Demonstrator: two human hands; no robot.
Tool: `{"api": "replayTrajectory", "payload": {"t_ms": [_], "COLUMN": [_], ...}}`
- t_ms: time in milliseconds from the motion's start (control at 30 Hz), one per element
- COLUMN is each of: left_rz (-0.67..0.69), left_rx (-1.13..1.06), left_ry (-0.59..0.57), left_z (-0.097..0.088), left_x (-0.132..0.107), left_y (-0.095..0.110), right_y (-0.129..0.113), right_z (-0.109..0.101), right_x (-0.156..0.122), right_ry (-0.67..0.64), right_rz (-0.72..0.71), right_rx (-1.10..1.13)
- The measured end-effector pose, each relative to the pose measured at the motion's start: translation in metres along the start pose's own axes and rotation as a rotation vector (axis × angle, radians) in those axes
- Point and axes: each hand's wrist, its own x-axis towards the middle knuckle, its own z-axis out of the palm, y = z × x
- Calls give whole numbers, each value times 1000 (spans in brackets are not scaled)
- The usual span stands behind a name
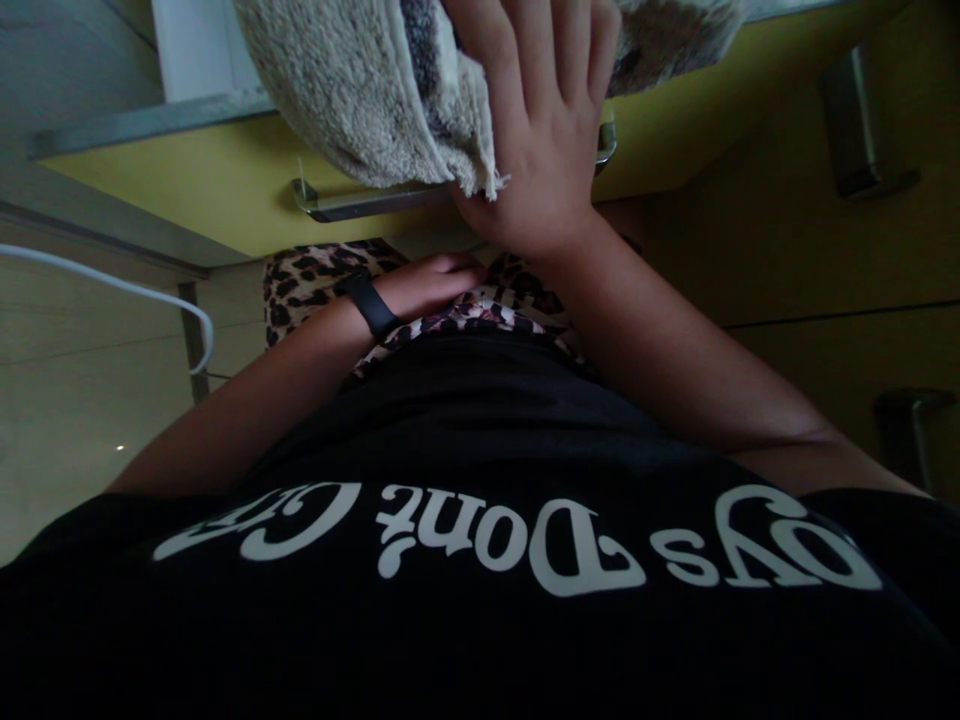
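My right hand (544,130) is at the top of the view on a shaggy beige towel (360,90) that hangs over the counter edge. Its fingers lie together on the cloth, and a fold of the towel covers the thumb, so the hand grips it. My left hand (439,282), with a black band (369,303) on the wrist, rests flat against my waist on leopard-print fabric (300,285). Its fingertips run under my right wrist. My black shirt with white lettering (480,540) fills the lower half.
A yellow drawer front (225,190) with a metal bar handle (352,203) sits just under the towel. More cabinet fronts with handles (862,130) are on the right. A white cable (135,292) curves across the pale floor on the left.
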Motion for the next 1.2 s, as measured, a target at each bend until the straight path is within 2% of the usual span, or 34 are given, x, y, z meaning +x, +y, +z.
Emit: {"api": "replayTrajectory", "payload": {"t_ms": [367,633,900,1200], "left_rz": [-13,20,30,-3], "left_rx": [3,-12,-10,-6], "left_ry": [-2,8,7,8], "left_z": [0,0,1,0], "left_x": [0,1,3,0], "left_y": [1,-6,-9,-3], "right_y": [1,-2,2,2], "right_z": [1,-2,1,1], "right_x": [0,0,0,1], "right_ry": [-10,-12,13,-8], "right_rz": [1,39,10,16], "right_rx": [8,2,37,65]}}
